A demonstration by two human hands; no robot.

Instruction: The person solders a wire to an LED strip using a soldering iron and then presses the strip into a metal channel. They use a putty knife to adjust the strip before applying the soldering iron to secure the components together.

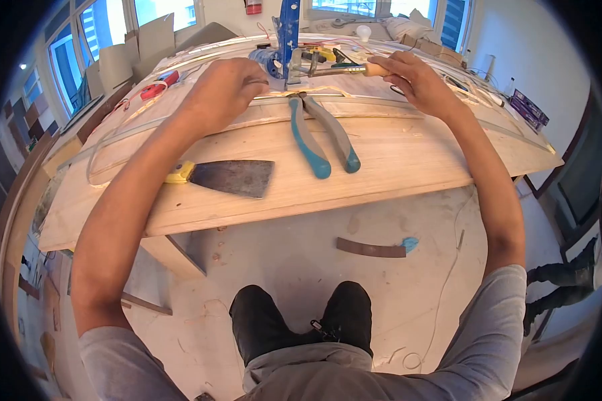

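Note:
My right hand (415, 83) is closed around the wooden handle of a soldering iron (341, 70), whose metal end points left over the workbench. My left hand (231, 90) is closed, thumb against fingers, just left of the iron's tip; what it pinches is hidden. Between the hands stands a blue upright metal piece (288, 37), with a blue spool-like object (269, 61) beside it. Pliers with teal and grey handles (323, 137) lie nearer me, jaws pointing away. A scraper (231, 177) with a yellow handle lies under my left forearm.
A curved strip (408, 113) runs across the wooden workbench (394, 160). A red tool (160, 87) lies at left, a light bulb (363, 32) stands at the back, and a purple box (530, 110) sits at right. A brown curved piece (371, 248) lies on the floor.

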